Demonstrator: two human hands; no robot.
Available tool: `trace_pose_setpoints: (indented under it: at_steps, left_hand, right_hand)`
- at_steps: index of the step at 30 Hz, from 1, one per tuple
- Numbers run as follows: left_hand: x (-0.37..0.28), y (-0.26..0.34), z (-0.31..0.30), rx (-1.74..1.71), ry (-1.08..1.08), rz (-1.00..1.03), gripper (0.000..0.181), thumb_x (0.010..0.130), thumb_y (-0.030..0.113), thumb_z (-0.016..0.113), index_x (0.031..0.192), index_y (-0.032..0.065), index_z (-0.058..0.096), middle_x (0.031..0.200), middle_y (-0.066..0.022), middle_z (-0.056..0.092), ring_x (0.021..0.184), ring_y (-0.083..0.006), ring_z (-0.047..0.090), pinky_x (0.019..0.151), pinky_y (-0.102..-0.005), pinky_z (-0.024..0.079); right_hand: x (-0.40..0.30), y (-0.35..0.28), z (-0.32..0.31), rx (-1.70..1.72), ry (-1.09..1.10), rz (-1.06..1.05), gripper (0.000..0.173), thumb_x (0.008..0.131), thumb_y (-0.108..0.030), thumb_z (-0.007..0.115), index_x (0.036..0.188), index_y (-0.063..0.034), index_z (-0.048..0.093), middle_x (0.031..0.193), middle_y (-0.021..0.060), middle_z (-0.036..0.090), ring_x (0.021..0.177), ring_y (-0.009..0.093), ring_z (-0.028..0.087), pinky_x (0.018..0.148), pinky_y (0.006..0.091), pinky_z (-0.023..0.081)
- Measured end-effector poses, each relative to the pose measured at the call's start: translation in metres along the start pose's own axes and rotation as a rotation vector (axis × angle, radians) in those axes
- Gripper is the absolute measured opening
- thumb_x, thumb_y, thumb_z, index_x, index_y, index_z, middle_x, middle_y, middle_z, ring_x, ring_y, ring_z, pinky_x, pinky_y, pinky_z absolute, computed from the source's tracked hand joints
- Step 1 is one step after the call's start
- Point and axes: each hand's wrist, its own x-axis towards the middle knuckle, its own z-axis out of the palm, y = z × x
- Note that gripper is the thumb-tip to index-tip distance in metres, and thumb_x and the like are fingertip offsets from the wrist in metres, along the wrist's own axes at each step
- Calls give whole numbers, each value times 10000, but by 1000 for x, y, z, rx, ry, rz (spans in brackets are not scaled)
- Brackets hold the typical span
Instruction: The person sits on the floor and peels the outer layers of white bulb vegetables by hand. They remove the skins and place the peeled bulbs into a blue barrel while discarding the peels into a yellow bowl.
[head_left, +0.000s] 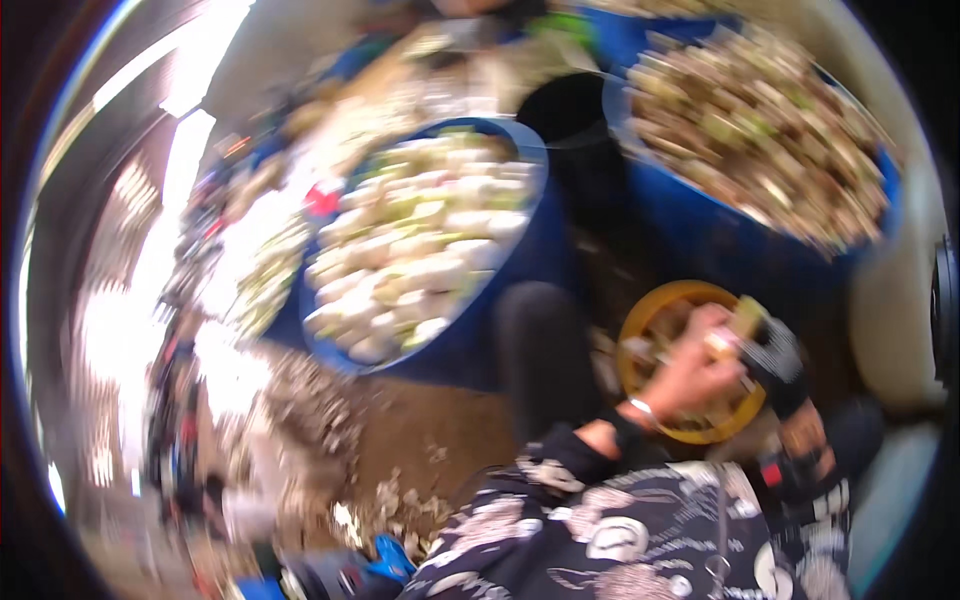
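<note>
Over a yellow round tub (637, 315) between my knees, my two hands meet. My right hand (776, 360), in a black and grey glove, is closed around a pale green vegetable piece (748, 319) that sticks up past its fingers. My left hand (697, 367) is bare, with a silvery band at the wrist. Its curled fingers come up against the glove and the piece; motion blur hides whether they grip it or a small tool. Whitish and brownish vegetable bits (652, 345) lie inside the tub, partly covered by my left hand.
A blue barrel (330, 356) ahead-left is full of white peeled vegetables (427, 240). Another blue barrel (720, 217), ahead-right, is heaped with brownish unpeeled ones (757, 127). Between them stands a black container (562, 112). Peelings (397, 502) litter the floor to my left.
</note>
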Motion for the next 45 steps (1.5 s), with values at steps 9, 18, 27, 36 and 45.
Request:
trace_pose_setpoints:
  at_steps: [9, 18, 27, 36, 45]
  left_hand:
    - [-15, 14, 5, -137, -48, -93, 691, 796, 216, 620, 1376, 38, 290, 1195, -226, 514, 1097, -334, 549, 959, -405, 412]
    - [-6, -1, 9, -567, -27, -479, 512, 950, 361, 486, 1348, 81, 329, 875, -119, 577, 807, -200, 604, 616, -299, 481]
    - [-13, -6, 12, -398, -66, -274, 420, 811, 168, 665, 1145, 58, 435, 919, -72, 572, 861, -170, 593, 748, -288, 470]
    - [3, -5, -11, -869, 13, -522, 422, 869, 70, 604, 1237, 84, 397, 1067, -85, 502, 854, -188, 621, 566, -298, 593]
    - [3, -6, 13, -716, 16, -367, 445, 902, 97, 585, 1317, 39, 434, 1150, -105, 585, 991, -177, 603, 766, -303, 543]
  right_hand:
    - [-5, 75, -8, -84, 113, -294, 527, 891, -326, 665, 1257, 10, 491, 1141, 106, 572, 1001, 210, 580, 888, 340, 464]
    - [1, 88, -20, 260, 63, -93, 306, 965, -246, 567, 1165, -26, 493, 1054, 64, 574, 947, 159, 572, 831, 304, 483]
    - [-11, 93, -11, -36, 76, -158, 304, 976, -238, 536, 1184, -17, 516, 1039, 59, 578, 918, 139, 571, 782, 284, 486]
    - [10, 57, -5, 224, 28, -216, 371, 872, -163, 620, 1184, 25, 550, 1122, 103, 613, 1008, 179, 580, 875, 323, 478]
    - [-7, 36, 6, 543, 114, -80, 224, 905, -128, 600, 1111, -40, 607, 933, 14, 639, 832, 72, 583, 713, 252, 506]
